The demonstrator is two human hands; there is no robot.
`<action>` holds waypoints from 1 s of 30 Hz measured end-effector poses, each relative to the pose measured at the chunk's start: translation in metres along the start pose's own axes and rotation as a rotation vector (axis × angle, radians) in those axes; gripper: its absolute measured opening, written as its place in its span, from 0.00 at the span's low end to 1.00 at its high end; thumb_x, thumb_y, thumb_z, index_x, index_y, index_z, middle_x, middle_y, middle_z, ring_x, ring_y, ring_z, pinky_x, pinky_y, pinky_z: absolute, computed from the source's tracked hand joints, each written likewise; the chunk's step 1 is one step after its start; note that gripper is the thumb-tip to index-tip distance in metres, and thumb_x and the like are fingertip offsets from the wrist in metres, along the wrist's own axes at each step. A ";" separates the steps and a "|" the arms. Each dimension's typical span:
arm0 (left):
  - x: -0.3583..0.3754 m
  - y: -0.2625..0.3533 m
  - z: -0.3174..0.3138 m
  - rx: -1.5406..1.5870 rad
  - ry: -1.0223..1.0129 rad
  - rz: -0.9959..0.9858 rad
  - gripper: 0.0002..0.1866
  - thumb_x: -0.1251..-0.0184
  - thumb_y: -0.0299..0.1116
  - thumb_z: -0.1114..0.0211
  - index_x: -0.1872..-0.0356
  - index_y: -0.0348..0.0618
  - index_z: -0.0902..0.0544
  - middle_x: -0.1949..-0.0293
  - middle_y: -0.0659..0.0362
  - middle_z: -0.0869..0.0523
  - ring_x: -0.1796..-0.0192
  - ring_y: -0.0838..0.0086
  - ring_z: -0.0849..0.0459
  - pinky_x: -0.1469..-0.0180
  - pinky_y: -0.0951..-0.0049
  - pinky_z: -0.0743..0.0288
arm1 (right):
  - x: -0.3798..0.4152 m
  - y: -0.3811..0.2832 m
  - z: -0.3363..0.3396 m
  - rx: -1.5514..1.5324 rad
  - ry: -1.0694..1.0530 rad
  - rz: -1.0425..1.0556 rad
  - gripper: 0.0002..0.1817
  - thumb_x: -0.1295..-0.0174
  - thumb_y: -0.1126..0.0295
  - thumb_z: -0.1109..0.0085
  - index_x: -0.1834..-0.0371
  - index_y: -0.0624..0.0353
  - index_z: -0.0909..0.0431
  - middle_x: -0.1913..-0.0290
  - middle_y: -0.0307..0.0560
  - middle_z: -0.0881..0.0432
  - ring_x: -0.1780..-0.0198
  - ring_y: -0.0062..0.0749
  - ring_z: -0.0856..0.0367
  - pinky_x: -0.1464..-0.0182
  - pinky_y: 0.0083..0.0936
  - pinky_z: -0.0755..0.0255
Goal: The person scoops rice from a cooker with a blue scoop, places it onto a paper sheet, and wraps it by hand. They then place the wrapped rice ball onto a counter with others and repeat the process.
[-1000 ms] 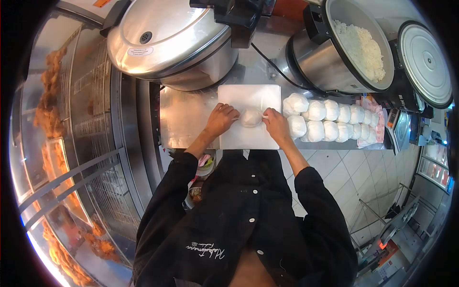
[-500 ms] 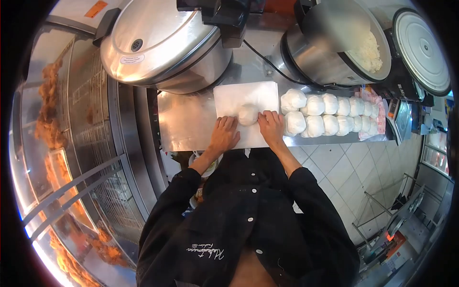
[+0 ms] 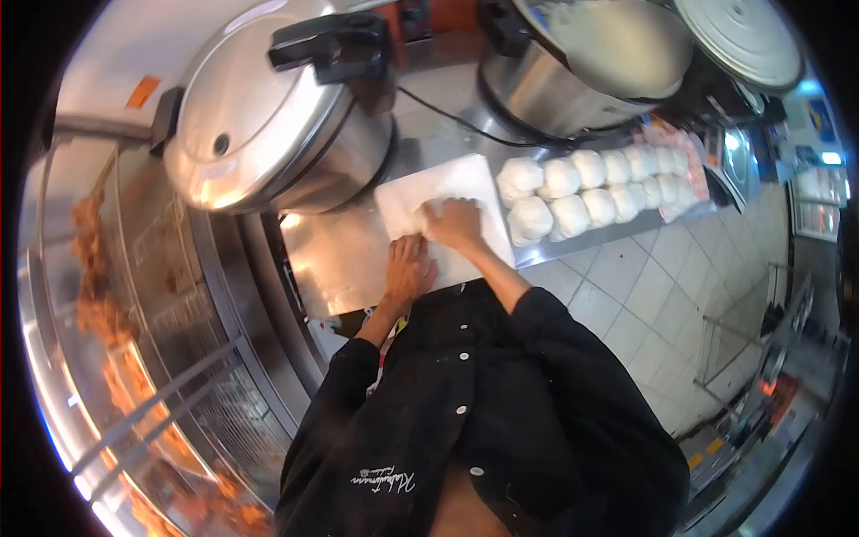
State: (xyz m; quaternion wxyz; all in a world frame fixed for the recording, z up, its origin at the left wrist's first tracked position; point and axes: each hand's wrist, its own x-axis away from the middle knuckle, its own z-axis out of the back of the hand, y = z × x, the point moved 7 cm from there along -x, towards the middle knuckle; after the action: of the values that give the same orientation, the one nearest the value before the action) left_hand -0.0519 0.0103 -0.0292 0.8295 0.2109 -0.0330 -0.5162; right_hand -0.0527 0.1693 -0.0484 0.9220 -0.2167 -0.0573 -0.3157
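Observation:
A stack of white paper sheets (image 3: 470, 176) lies on the steel counter in front of me. On it sits a round white paper-wrapped bundle (image 3: 418, 220), mostly covered by my hands. My right hand (image 3: 455, 224) reaches over the bundle, its fingers bent around the far right side and slightly blurred. At the near side my left hand (image 3: 409, 267) presses its bent fingers against the wrapping, thumb apart. Two rows of similar wrapped white bundles (image 3: 571, 217) stand just to the right of the sheets.
A large closed rice cooker (image 3: 259, 116) stands at the back left. Another cooker (image 3: 555, 85) is open at the back right, with a lid (image 3: 743, 36) beside it. A black cable (image 3: 447, 116) crosses the counter. Left are glass shelves with fried food (image 3: 98, 304).
My right hand has moved left from beside the bundle to over it, covering most of it. My left hand stays close by. The whole view has turned and shifted.

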 end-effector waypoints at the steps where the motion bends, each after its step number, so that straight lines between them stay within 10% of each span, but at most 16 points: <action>1: 0.000 0.003 -0.001 0.016 -0.006 -0.039 0.29 0.42 0.39 0.29 0.42 0.29 0.18 0.41 0.48 0.22 0.37 0.52 0.26 0.31 0.51 0.33 | 0.004 -0.011 0.003 -0.013 0.071 0.047 0.38 0.31 0.39 0.46 0.59 0.74 0.14 0.59 0.65 0.12 0.59 0.62 0.13 0.53 0.50 0.22; 13: -0.008 -0.004 0.020 0.063 0.005 0.087 0.22 0.35 0.41 0.31 0.44 0.39 0.13 0.44 0.46 0.20 0.40 0.52 0.25 0.36 0.52 0.34 | 0.014 -0.032 0.005 -0.454 0.081 -0.021 0.33 0.37 0.51 0.30 0.46 0.71 0.28 0.54 0.67 0.20 0.52 0.66 0.15 0.51 0.49 0.19; 16: -0.010 -0.026 0.047 0.780 0.198 0.552 0.27 0.27 0.45 0.33 0.36 0.34 0.17 0.35 0.46 0.21 0.32 0.55 0.26 0.27 0.56 0.39 | 0.044 -0.034 0.081 -0.863 0.541 0.213 0.31 0.38 0.59 0.27 0.42 0.69 0.30 0.52 0.65 0.21 0.53 0.62 0.18 0.52 0.47 0.24; 23: -0.088 0.097 0.147 1.402 0.157 0.250 0.26 0.26 0.37 0.31 0.36 0.26 0.19 0.34 0.47 0.19 0.32 0.61 0.23 0.27 0.63 0.34 | 0.108 -0.013 0.238 -0.926 0.850 0.537 0.31 0.32 0.54 0.37 0.39 0.69 0.33 0.49 0.58 0.27 0.51 0.43 0.27 0.47 0.38 0.28; 30: -0.143 0.162 0.058 1.637 -0.179 0.282 0.23 0.29 0.32 0.27 0.38 0.26 0.17 0.39 0.52 0.15 0.38 0.70 0.19 0.33 0.69 0.29 | 0.116 0.098 0.235 -1.186 0.638 -0.008 0.27 0.30 0.55 0.39 0.41 0.68 0.29 0.54 0.54 0.18 0.54 0.35 0.18 0.51 0.32 0.24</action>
State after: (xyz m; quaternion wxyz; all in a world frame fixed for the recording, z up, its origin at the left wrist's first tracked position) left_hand 0.0017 0.1779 0.1089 0.4652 0.6990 -0.4895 -0.2352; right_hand 0.1065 0.2762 0.1556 0.6174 -0.5823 0.4001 -0.3459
